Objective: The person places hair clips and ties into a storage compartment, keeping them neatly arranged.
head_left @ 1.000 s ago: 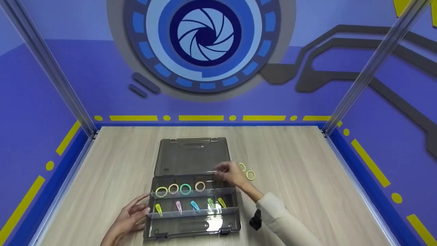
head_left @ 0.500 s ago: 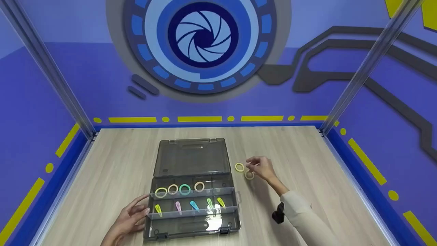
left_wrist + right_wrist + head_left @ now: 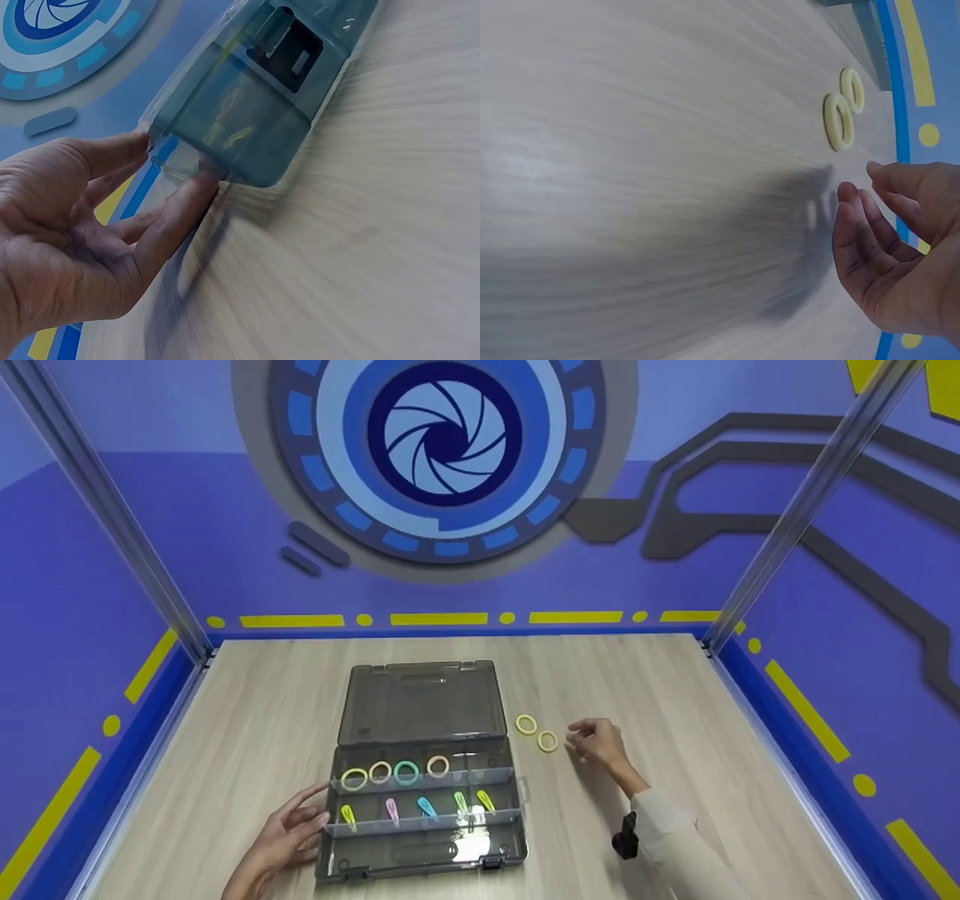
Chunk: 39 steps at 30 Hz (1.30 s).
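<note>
My left hand (image 3: 281, 836) touches the left wall of a smoky transparent organizer box (image 3: 420, 851); the left wrist view shows its fingertips against the box's end (image 3: 240, 127). The box's lid (image 3: 424, 701) lies folded back behind it. Several coloured hair ties, one of them green (image 3: 406, 773), stand in the back row. Several snap hair clips, one of them blue (image 3: 427, 808), lean in the middle row. To the right of the box, my right hand (image 3: 600, 742) hovers with loosely bent fingers and holds nothing. Beside its fingertips lie two pale yellow hair ties (image 3: 547, 741) (image 3: 838, 122).
The front row of the box shows glare on its floor. Light wooden table (image 3: 720, 780) surrounds the box. Blue printed walls (image 3: 450, 592) and metal corner posts (image 3: 795, 525) enclose the table's back and sides. A black device (image 3: 625, 836) hangs at my right wrist.
My right hand has moved from the box's back right compartment, over the two yellow hair ties, to their right. My left hand stays at the box's left wall.
</note>
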Available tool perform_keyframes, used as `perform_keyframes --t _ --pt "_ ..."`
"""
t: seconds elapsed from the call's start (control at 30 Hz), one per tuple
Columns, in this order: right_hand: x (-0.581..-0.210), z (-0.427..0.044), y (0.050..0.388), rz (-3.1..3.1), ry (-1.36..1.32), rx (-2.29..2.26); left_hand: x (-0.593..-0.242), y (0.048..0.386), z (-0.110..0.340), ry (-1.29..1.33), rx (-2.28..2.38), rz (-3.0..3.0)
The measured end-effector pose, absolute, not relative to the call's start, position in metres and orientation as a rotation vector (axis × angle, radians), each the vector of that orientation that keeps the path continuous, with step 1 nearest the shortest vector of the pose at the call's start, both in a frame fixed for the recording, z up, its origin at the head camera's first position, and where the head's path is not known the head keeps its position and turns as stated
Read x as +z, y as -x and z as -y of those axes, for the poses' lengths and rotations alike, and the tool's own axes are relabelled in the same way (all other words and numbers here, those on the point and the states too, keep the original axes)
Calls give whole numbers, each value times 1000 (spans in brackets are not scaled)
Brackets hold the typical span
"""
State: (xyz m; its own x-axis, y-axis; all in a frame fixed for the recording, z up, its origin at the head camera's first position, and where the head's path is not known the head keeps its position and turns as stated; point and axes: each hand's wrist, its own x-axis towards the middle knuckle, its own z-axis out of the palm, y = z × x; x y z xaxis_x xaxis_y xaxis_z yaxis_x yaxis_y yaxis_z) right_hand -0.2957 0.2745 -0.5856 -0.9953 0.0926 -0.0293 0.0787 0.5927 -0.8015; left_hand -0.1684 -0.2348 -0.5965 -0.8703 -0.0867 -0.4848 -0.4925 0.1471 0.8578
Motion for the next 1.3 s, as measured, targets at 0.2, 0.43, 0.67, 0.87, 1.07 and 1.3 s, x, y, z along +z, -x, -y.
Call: perform_keyframes --t 0.2,0.43,0.67,0.87,1.07,1.3 --pt "-595 -272 292 2806 155 1410 -598 168 234 569 1783 -2095" --pt "-600 -264 292 2834 149 1319 -597 169 234 552 1804 -2101" --pt "-603 -258 294 2839 179 1285 -598 168 234 555 1803 -2103" --pt "-606 -250 297 2824 125 1281 -599 167 234 556 1814 -2105" --pt "-607 -244 300 2830 81 1243 -598 167 234 527 1815 -2106" --pt "-606 -242 301 2813 41 1218 -598 168 236 539 1820 -2116"
